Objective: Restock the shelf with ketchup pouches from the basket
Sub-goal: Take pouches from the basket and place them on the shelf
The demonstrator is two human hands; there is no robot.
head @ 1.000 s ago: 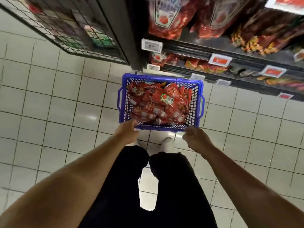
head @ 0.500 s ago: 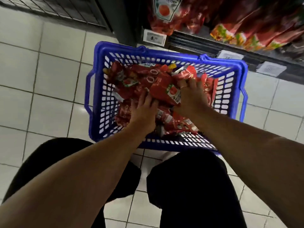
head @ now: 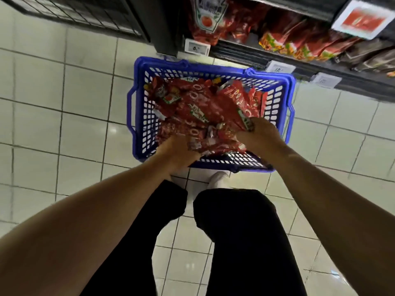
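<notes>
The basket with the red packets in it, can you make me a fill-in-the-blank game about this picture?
1. The basket is the colour ____.
2. The basket stands on the tiled ____.
3. Both the left hand and the right hand are inside the ____.
4. The ketchup pouches are mostly the colour ____.

Missing words: blue; floor; basket; red

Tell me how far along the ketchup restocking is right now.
Early stage. The shelf already shows pouches, but the blue basket on the floor is still heaped. Both the left hand and right hand are gripping ketchup pouches inside it; none lifted to the shelf yet.
</notes>
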